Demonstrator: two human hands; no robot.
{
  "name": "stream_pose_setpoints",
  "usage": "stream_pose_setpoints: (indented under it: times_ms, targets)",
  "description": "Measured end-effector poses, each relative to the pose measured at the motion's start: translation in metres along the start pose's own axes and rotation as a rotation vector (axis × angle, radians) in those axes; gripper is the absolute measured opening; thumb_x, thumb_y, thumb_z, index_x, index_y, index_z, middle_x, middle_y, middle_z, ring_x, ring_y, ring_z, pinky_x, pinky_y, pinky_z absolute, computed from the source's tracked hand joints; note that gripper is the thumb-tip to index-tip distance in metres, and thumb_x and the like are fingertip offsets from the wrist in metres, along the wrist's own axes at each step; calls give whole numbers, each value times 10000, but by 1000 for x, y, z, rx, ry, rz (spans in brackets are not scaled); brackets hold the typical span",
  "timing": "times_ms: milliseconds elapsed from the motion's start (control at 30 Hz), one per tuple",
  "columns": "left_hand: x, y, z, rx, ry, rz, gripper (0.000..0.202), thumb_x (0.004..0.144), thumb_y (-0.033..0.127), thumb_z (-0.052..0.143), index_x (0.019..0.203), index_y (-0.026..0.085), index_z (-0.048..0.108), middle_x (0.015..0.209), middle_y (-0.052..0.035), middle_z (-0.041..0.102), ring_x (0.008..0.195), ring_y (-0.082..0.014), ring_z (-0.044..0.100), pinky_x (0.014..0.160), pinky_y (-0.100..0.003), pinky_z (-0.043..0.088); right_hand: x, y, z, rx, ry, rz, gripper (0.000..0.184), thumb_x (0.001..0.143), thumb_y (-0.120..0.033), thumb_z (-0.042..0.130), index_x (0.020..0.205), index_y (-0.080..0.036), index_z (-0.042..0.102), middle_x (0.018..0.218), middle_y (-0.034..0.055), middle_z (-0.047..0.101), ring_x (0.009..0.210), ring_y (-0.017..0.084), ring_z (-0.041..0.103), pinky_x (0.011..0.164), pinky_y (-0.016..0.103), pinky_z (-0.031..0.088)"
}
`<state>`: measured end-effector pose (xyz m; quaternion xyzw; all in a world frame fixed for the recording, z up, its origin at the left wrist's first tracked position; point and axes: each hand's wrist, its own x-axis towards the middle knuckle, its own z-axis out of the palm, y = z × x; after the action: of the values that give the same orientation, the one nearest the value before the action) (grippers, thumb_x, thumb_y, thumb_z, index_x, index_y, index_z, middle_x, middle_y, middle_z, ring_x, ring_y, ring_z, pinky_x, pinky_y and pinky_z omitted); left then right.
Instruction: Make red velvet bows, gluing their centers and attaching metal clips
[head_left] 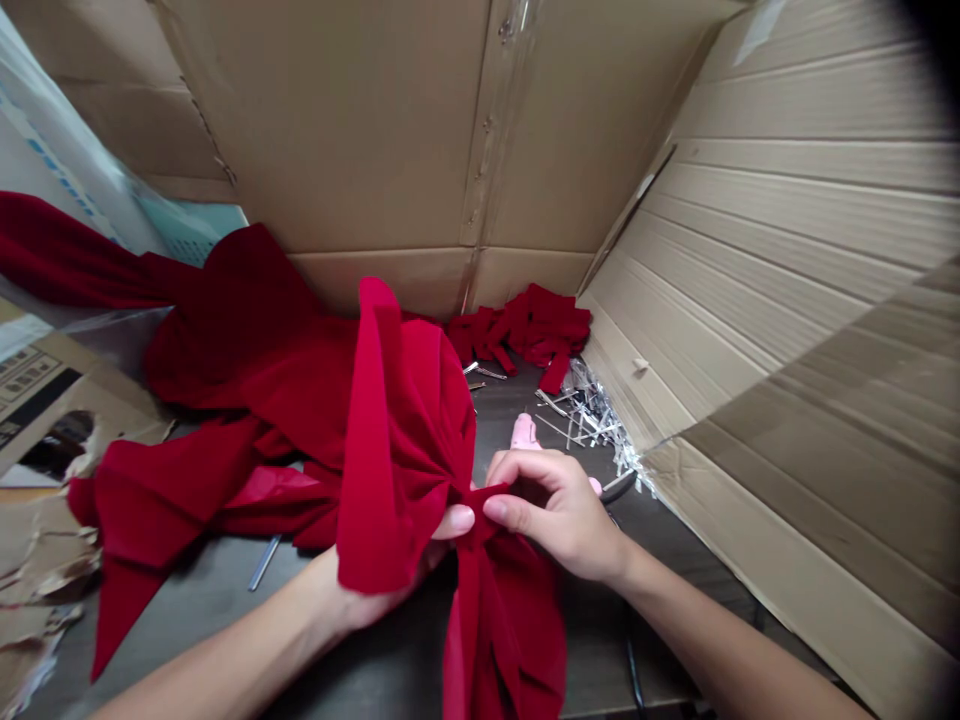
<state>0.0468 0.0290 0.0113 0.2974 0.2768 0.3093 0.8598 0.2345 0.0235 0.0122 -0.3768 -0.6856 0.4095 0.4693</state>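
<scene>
A red velvet bow (405, 440) hangs in front of me, gathered tight at its middle, with one tail drooping toward the bottom of the view. My left hand (386, 600) grips it from behind, the thumb showing at the gathered waist. My right hand (551, 510) pinches the same waist from the other side between thumb and fingers. Just beyond my right hand, a small pink object (525, 433) sticks up, partly hidden by my fingers. A large piece of red velvet (232, 350) spreads out to the left of the bow.
Folded red velvet strips (525, 330) lie at the back, beside a heap of silver wire pieces (589, 415). A metal piece (264, 562) lies on the dark tabletop (660, 590). Cardboard walls (337, 120) rise behind and to the right, with torn cardboard (37, 570) at the left.
</scene>
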Motion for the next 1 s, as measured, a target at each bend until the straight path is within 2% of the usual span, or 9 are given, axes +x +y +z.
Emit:
stream_pose_setpoints:
  times_ms: [133, 300, 467, 633, 833, 1000]
  targets:
    - [3, 3, 6, -12, 83, 3, 265, 573, 123, 825, 830, 119, 760, 852, -82, 757, 930, -255, 675, 973, -372, 442, -2, -1, 1, 123, -11, 144, 279, 806, -362, 691, 684, -159, 542, 556, -14, 558, 441, 99, 515, 443, 218, 389]
    - [3, 3, 9, -5, -26, 36, 239, 614, 120, 783, 850, 108, 754, 793, -93, 753, 893, -262, 690, 929, -382, 473, -4, -1, 2, 304, -56, 236, 299, 799, -362, 707, 694, -156, 518, 525, -21, 576, 391, 75, 513, 388, 172, 378]
    - [1, 3, 8, 2, -26, 9, 254, 542, 123, 816, 780, 108, 729, 722, -74, 741, 818, -255, 697, 885, -376, 495, -7, 1, 3, 479, -81, 253, 285, 787, -312, 736, 692, -150, 521, 517, -30, 589, 380, 55, 519, 373, 135, 385]
    - [2, 2, 4, -2, -29, -25, 285, 504, 156, 861, 737, 134, 699, 649, -25, 712, 718, -205, 691, 835, -332, 507, -9, -1, 8, 664, -69, 329, 301, 748, -294, 774, 665, -146, 525, 502, -21, 605, 375, 60, 541, 343, 111, 378]
    - [1, 1, 5, -33, -140, -21, 236, 578, 215, 836, 746, 120, 700, 753, -79, 732, 903, -282, 689, 943, -407, 463, -8, -8, 16, 800, 26, 393, 326, 687, -280, 811, 635, -146, 518, 445, -29, 577, 329, 53, 499, 313, 101, 359]
    - [2, -3, 4, -45, -177, -4, 211, 633, 215, 799, 788, 102, 711, 860, -104, 740, 1015, -293, 655, 1022, -406, 405, -9, -8, 19, 845, 53, 397, 333, 659, -277, 826, 625, -148, 520, 439, -28, 572, 313, 44, 459, 298, 103, 347]
